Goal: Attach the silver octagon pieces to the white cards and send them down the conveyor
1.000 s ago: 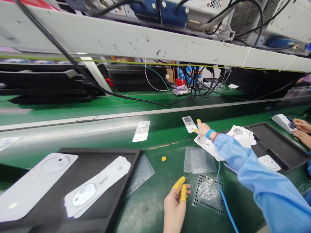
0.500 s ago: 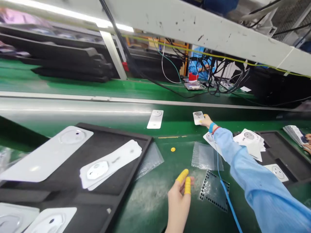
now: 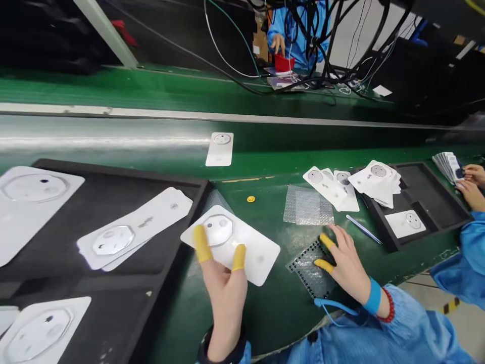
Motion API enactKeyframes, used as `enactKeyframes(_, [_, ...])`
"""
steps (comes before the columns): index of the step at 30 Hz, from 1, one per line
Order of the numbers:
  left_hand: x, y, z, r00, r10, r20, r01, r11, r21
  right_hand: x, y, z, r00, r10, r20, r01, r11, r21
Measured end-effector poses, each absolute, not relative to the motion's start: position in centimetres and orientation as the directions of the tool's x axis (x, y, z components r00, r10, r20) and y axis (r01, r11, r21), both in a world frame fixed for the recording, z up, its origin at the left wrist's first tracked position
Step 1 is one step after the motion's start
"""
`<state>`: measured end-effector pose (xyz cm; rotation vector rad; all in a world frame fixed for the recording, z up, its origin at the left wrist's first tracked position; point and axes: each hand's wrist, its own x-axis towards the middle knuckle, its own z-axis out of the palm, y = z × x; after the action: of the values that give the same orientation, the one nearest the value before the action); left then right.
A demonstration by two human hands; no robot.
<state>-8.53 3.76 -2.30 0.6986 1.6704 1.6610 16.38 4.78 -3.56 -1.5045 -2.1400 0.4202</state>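
My left hand, with yellow finger cots on thumb and forefinger, grips a flat white panel that has a rounded grey-edged recess with small holes. The panel is tilted above the green worktop. My right hand, also in yellow finger cots, has its fingers apart over a clear bubble sheet with a black dotted border. A blue band and a red beaded bracelet circle that wrist, and a blue cord runs beside it. Further back lie clear bubble bags and white panels.
Left is a black tray with long white panels. A second black tray with stacked panels stands right, near tweezers. One panel lies on the green belt. A co-worker's hands hold fanned pieces.
My left hand was empty and now holds a white panel. My right hand has come back from the belt, where it held a panel, to the dotted bubble sheet. The view has tilted down.
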Motion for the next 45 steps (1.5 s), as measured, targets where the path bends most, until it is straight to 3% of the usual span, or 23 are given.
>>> enactKeyframes(2, [-9.6, 3.5, -2.8, -0.580, 0.799, -0.160, -0.022, 0.180, 0.983, 16.9, 4.3, -5.6, -0.251, 0.938, 0.240, 0.776, 0.343, -0.530])
enactKeyframes(4, [-10.0, 3.6, -3.0, -0.498, 0.835, -0.234, 0.042, 0.293, 0.955, 16.8, 4.6, -6.2, -0.266, 0.940, 0.215, 0.694, 0.341, -0.634])
enactKeyframes(7, [-9.3, 4.2, -2.8, -0.334, 0.908, -0.251, 0.149, 0.314, 0.938, 16.2, 6.3, -4.7, -0.374, 0.920, 0.120, 0.554, 0.325, -0.767])
enactKeyframes(9, [-8.3, 4.8, -2.5, -0.216, 0.938, -0.269, 0.172, 0.308, 0.936, 16.0, 7.8, -3.0, -0.454, 0.888, 0.076, 0.511, 0.330, -0.794])
enactKeyframes(12, [-7.3, 5.3, -2.4, -0.154, 0.944, -0.292, 0.202, 0.319, 0.926, 15.9, 8.4, -1.5, -0.509, 0.859, 0.058, 0.519, 0.360, -0.775])
enactKeyframes(17, [-8.2, 4.7, -2.9, -0.262, 0.910, -0.322, 0.206, 0.378, 0.902, 16.4, 5.1, -4.2, -0.438, 0.878, 0.194, 0.676, 0.464, -0.573])
enactKeyframes(20, [-8.6, 4.3, -2.8, -0.258, 0.899, -0.353, 0.194, 0.407, 0.893, 16.8, 4.4, -5.8, -0.404, 0.878, 0.255, 0.613, 0.467, -0.637])
enactKeyframes(23, [-7.7, 4.6, -2.2, -0.164, 0.910, -0.382, 0.170, 0.407, 0.898, 17.0, 6.1, -4.8, -0.462, 0.858, 0.224, 0.551, 0.475, -0.686])
enactKeyframes(27, [-5.8, 5.5, -1.3, 0.025, 0.923, -0.384, 0.094, 0.380, 0.920, 16.8, 10.3, -0.4, -0.681, 0.719, 0.142, 0.421, 0.542, -0.727])
enactKeyframes(31, [-4.7, 5.9, -0.9, 0.125, 0.915, -0.383, -0.028, 0.389, 0.921, 15.9, 14.5, 3.3, -0.883, 0.456, -0.114, 0.328, 0.423, -0.845])
enactKeyframes(34, [-4.2, 5.6, -1.0, 0.124, 0.893, -0.433, -0.152, 0.449, 0.881, 15.2, 16.5, 4.1, -0.919, 0.352, -0.180, 0.317, 0.383, -0.868])
enactKeyframes(37, [-3.8, 5.1, -1.3, 0.059, 0.862, -0.503, -0.303, 0.496, 0.814, 14.8, 16.5, 3.9, -0.917, 0.388, -0.091, 0.291, 0.497, -0.817])
enactKeyframes(40, [-3.5, 4.8, -1.5, -0.016, 0.837, -0.547, -0.432, 0.488, 0.759, 14.3, 14.4, 3.2, -0.821, 0.549, 0.156, 0.314, 0.663, -0.680])
enactKeyframes(42, [-3.4, 4.7, -1.4, -0.036, 0.826, -0.562, -0.486, 0.477, 0.732, 13.8, 12.5, 2.5, -0.742, 0.615, 0.267, 0.353, 0.697, -0.624])
enactKeyframes(45, [-3.4, 4.4, -1.0, -0.026, 0.811, -0.585, -0.531, 0.485, 0.695, 13.1, 10.2, 1.2, -0.689, 0.656, 0.309, 0.371, 0.685, -0.627])
